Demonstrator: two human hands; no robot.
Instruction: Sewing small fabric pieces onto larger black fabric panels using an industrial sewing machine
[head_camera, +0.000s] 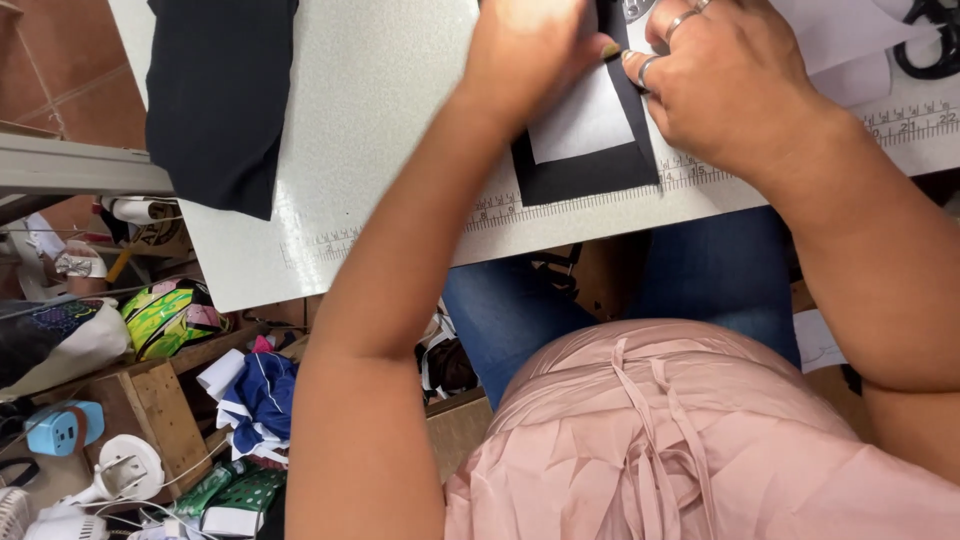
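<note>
On the tabletop (380, 120) lay a fabric piece (585, 170), with a paper pattern (585, 125) on top of it. The left hand (525, 45) pressed on the fabric piece's left part, and the right hand (725, 75) rested just right of it, touching its right edge. A folded cloth (215, 95) lay well to the left of the fabric piece, hanging over the tabletop's near edge. Scissors (935, 40) lay far to the right of the fabric piece. A ruler strip (520, 210) ran along the tabletop just in front of the fabric piece.
</note>
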